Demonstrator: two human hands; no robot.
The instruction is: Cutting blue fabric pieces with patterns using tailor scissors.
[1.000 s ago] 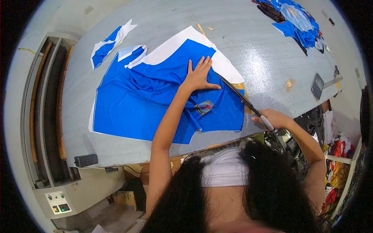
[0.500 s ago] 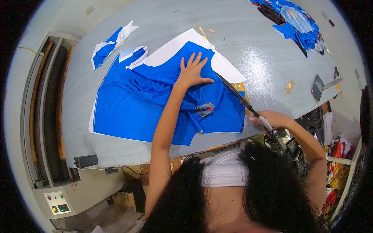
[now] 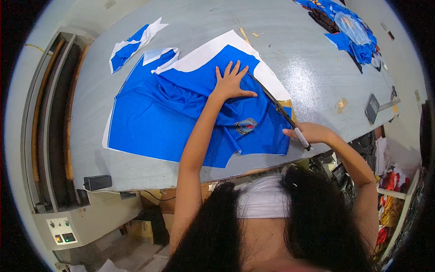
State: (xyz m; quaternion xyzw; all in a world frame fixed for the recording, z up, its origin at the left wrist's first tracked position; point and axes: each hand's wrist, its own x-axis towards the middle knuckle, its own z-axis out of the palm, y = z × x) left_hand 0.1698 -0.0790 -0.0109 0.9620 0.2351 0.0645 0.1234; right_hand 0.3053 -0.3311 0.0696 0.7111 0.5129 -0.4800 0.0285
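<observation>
A blue fabric piece point(image 3: 145, 122) with white margins and a small round emblem point(image 3: 245, 127) lies partly rumpled on the table. My left hand point(image 3: 233, 84) presses flat on its upper part, fingers spread. In my right hand point(image 3: 312, 133), closed round the handles, is a long pair of dark scissors point(image 3: 278, 108) with a pale wrapped grip. The blades run up and left along the line between the blue cloth and its white margin point(image 3: 272, 81). Their tip is close to my left fingers.
A blue-and-white scrap point(image 3: 129, 47) lies at the far left of the grey table point(image 3: 190, 20). A heap of blue cloth point(image 3: 355, 34) sits at the far right. A phone point(image 3: 372, 109) is near the right edge, a black box point(image 3: 97, 182) at the near left.
My right hand and the scissors have moved up and left along the white margin. My left hand stays spread on the same part of the cloth. The whole view has shifted slightly.
</observation>
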